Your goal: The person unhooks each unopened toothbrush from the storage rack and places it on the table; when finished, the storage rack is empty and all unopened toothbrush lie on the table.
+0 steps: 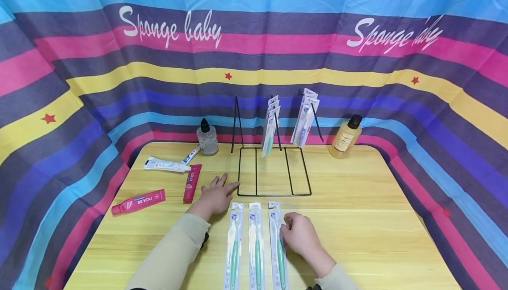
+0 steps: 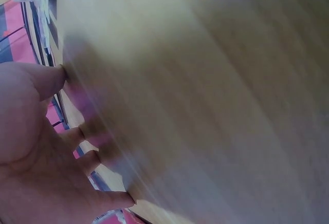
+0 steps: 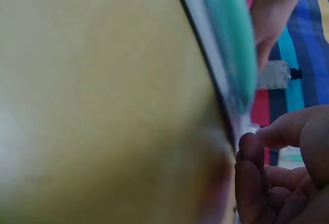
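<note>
Toothbrush pack [image 1: 279, 246], rightmost of 3, edge pinched in right hand [image 1: 300, 236] grip; left hand [image 1: 216, 195] spread flat.

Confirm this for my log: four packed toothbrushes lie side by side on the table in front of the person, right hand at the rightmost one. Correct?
Not quite: the head view shows three packed toothbrushes, not four. The right hand is at the rightmost one.
</note>
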A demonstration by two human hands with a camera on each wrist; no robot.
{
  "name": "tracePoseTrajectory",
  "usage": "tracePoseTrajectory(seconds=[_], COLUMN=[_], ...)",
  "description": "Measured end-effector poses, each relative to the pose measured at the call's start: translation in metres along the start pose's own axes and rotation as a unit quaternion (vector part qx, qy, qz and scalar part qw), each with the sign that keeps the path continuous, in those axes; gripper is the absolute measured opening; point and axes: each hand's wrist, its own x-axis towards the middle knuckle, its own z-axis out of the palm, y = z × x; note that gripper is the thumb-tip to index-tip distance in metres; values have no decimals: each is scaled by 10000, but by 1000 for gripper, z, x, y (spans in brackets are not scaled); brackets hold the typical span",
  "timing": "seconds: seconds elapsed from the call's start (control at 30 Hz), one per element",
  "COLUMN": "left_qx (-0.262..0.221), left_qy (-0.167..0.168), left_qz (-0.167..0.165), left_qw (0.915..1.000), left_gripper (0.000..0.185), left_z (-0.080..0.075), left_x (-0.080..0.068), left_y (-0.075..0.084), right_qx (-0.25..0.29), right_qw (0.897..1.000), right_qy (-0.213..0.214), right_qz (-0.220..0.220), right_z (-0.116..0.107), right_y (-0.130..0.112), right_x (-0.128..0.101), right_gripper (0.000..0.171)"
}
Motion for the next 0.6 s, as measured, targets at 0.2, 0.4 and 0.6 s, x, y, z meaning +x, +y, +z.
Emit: tracePoseTrajectory(seconds=[0.2, 0.4, 0.6], left_qx=[-15, 8, 48], left_qy=[33, 73, 68], left_qz=[-19, -9, 47], left_qw=[10000, 10000, 10000], left_gripper=[53, 53, 53], left_z=[-1, 1, 2], left_x=[-1, -1, 0], left_y=[-2, -4, -3], right_qx=[348, 1046, 1454], right_qw=[9973, 9801, 9730], right_qy=[510, 1308, 1420], right_qz=[-406, -1070, -1097], right_z=[-32, -62, -72], right_y=[-26, -67, -90], right_x=[45, 121, 178], right_gripper=[30, 34, 40])
